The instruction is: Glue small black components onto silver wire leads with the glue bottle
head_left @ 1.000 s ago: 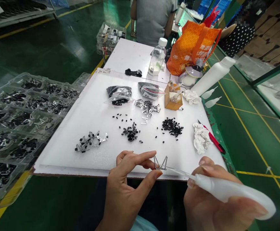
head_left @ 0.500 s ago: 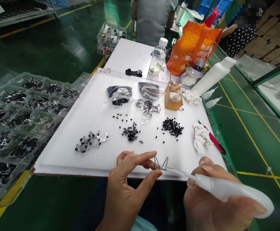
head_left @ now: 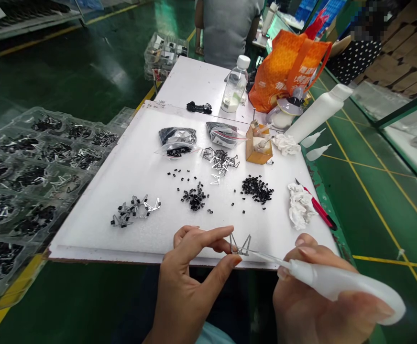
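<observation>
Head view: left hand (head_left: 190, 282) pinching bright, thin wire-formed metal bracket (head_left: 240, 244), thumb and fingertips pressed together, above near edge of textured white foam board (head_left: 140, 234). Right hand (head_left: 309, 291) wrapped round soft translucent-white squeeze bottle (head_left: 337, 282), slim tapered nozzle reaching bracket. Small black plastic blocks (head_left: 257, 188) heaped on foam; clear moulded trays (head_left: 32, 167) beyond left edge.
</observation>
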`<action>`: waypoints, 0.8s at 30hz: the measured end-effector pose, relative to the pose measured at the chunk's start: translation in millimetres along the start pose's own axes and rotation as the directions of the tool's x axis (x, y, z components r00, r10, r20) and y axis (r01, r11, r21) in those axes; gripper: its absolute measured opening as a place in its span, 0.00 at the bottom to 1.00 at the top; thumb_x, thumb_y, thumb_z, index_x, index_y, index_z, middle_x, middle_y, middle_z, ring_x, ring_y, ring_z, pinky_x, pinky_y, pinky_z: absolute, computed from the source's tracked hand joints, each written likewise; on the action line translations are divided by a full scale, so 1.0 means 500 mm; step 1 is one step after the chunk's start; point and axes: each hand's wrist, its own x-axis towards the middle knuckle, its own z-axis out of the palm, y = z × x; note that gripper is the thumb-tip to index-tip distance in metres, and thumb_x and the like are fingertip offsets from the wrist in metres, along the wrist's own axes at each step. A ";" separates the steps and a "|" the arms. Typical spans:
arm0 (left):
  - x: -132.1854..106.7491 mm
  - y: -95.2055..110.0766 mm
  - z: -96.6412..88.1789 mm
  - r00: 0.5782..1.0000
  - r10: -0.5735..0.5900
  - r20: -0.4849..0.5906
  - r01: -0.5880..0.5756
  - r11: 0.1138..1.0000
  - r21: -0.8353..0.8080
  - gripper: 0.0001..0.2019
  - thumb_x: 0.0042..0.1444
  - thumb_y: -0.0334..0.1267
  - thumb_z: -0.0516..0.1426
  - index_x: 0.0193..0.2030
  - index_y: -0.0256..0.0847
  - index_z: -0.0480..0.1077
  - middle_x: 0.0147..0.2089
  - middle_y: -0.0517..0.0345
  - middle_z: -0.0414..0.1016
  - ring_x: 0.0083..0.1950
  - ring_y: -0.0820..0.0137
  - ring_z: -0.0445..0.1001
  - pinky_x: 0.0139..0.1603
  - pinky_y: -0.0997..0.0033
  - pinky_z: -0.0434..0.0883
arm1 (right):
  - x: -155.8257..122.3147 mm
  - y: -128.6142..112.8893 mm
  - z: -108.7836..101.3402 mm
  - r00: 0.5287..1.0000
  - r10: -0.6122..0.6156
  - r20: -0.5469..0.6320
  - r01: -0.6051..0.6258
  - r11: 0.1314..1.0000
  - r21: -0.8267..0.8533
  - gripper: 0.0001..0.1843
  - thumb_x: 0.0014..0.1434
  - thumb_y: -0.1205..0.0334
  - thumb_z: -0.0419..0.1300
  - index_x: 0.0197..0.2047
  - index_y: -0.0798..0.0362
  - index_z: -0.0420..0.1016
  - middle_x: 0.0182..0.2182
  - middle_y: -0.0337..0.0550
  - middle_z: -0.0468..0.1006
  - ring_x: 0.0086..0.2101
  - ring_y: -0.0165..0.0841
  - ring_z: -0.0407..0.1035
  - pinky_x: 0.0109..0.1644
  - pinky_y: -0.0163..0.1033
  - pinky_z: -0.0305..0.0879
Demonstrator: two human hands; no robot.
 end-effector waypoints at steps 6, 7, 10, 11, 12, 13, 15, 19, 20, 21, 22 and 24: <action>-0.001 -0.001 0.000 1.000 -0.017 0.004 0.017 1.000 -0.013 0.19 0.58 0.32 0.68 0.50 0.65 0.81 0.34 0.71 0.81 0.39 0.69 0.78 0.62 0.56 0.63 | -0.009 0.006 -0.009 0.999 0.016 -0.029 -0.014 0.998 0.059 0.28 0.71 0.40 0.50 0.36 0.48 0.84 0.18 0.33 0.72 0.22 0.34 0.64 0.58 0.49 0.60; -0.001 -0.001 0.000 1.000 -0.018 0.005 0.018 1.000 -0.016 0.19 0.58 0.32 0.68 0.50 0.65 0.81 0.34 0.71 0.81 0.39 0.69 0.78 0.62 0.55 0.63 | -0.009 0.005 -0.010 1.000 0.020 -0.020 -0.019 0.998 0.064 0.28 0.71 0.40 0.50 0.36 0.48 0.84 0.19 0.33 0.73 0.23 0.34 0.65 0.58 0.49 0.60; -0.002 -0.002 0.000 1.000 -0.014 0.005 0.014 1.000 -0.021 0.19 0.57 0.32 0.68 0.50 0.65 0.81 0.34 0.71 0.81 0.39 0.68 0.78 0.63 0.54 0.62 | -0.008 0.004 -0.008 0.999 0.034 0.006 -0.034 0.996 0.078 0.27 0.70 0.40 0.52 0.35 0.48 0.84 0.21 0.34 0.75 0.24 0.34 0.66 0.57 0.49 0.59; -0.002 -0.003 0.000 1.000 -0.013 0.006 0.013 1.000 -0.019 0.19 0.58 0.33 0.68 0.50 0.64 0.81 0.34 0.71 0.81 0.39 0.68 0.77 0.63 0.54 0.62 | -0.008 0.004 -0.006 1.000 0.030 0.008 -0.030 0.996 0.085 0.26 0.69 0.40 0.53 0.35 0.48 0.85 0.22 0.35 0.76 0.25 0.34 0.66 0.57 0.48 0.59; -0.002 -0.004 0.000 1.000 -0.015 0.009 0.016 1.000 -0.015 0.19 0.58 0.33 0.68 0.51 0.65 0.81 0.34 0.71 0.81 0.39 0.68 0.77 0.63 0.54 0.61 | -0.007 0.005 -0.005 1.000 0.024 0.009 -0.024 0.995 0.095 0.26 0.69 0.40 0.53 0.36 0.48 0.85 0.23 0.35 0.77 0.25 0.34 0.65 0.57 0.48 0.59; -0.001 -0.004 0.001 1.000 -0.018 0.012 0.019 1.000 -0.010 0.19 0.58 0.33 0.68 0.51 0.65 0.81 0.34 0.71 0.81 0.39 0.68 0.77 0.63 0.55 0.61 | -0.007 0.005 -0.004 1.000 0.017 0.014 -0.018 0.994 0.108 0.26 0.70 0.41 0.53 0.37 0.49 0.85 0.24 0.35 0.77 0.25 0.33 0.65 0.57 0.47 0.59; 0.000 -0.006 0.002 1.000 -0.023 0.017 0.023 1.000 -0.001 0.20 0.59 0.33 0.68 0.52 0.67 0.80 0.35 0.72 0.81 0.40 0.69 0.77 0.62 0.56 0.61 | -0.008 0.007 -0.004 1.000 0.000 0.029 -0.003 0.992 0.128 0.26 0.71 0.43 0.52 0.38 0.49 0.85 0.24 0.34 0.77 0.25 0.32 0.64 0.57 0.47 0.58; 0.000 -0.008 0.002 1.000 -0.011 0.019 0.010 1.000 0.005 0.20 0.58 0.33 0.68 0.51 0.69 0.80 0.35 0.74 0.81 0.40 0.70 0.76 0.59 0.60 0.62 | -0.016 0.011 -0.011 0.999 0.012 0.054 -0.018 0.993 0.118 0.30 0.73 0.42 0.46 0.40 0.49 0.85 0.22 0.34 0.74 0.24 0.34 0.64 0.61 0.50 0.55; 0.000 -0.008 0.002 1.000 -0.009 0.019 0.009 1.000 0.007 0.21 0.58 0.33 0.68 0.51 0.69 0.80 0.35 0.74 0.81 0.40 0.70 0.76 0.59 0.60 0.63 | -0.018 0.011 -0.012 0.999 0.022 0.050 -0.027 0.994 0.108 0.30 0.73 0.41 0.45 0.40 0.48 0.85 0.22 0.34 0.74 0.24 0.34 0.64 0.62 0.52 0.55; -0.001 -0.007 0.002 1.000 -0.005 0.019 0.005 1.000 0.007 0.21 0.58 0.33 0.68 0.51 0.69 0.80 0.35 0.74 0.81 0.40 0.70 0.76 0.58 0.60 0.63 | -0.019 0.010 -0.014 0.999 0.033 0.042 -0.037 0.995 0.096 0.30 0.73 0.41 0.45 0.40 0.47 0.85 0.22 0.34 0.73 0.24 0.35 0.64 0.63 0.53 0.54; -0.002 -0.007 0.002 1.000 -0.005 0.017 0.005 1.000 0.009 0.21 0.58 0.33 0.68 0.51 0.68 0.80 0.35 0.74 0.81 0.40 0.70 0.76 0.58 0.61 0.63 | -0.020 0.010 -0.015 0.999 0.042 0.030 -0.044 0.995 0.084 0.30 0.73 0.41 0.46 0.39 0.47 0.84 0.21 0.35 0.73 0.24 0.35 0.64 0.63 0.53 0.54; -0.002 -0.006 0.002 1.000 -0.008 0.014 0.008 1.000 0.010 0.21 0.58 0.33 0.68 0.51 0.68 0.80 0.35 0.74 0.81 0.41 0.69 0.76 0.57 0.61 0.64 | -0.019 0.008 -0.015 0.998 0.052 0.035 -0.054 0.996 0.068 0.29 0.72 0.40 0.47 0.38 0.46 0.84 0.21 0.35 0.72 0.24 0.36 0.63 0.60 0.54 0.56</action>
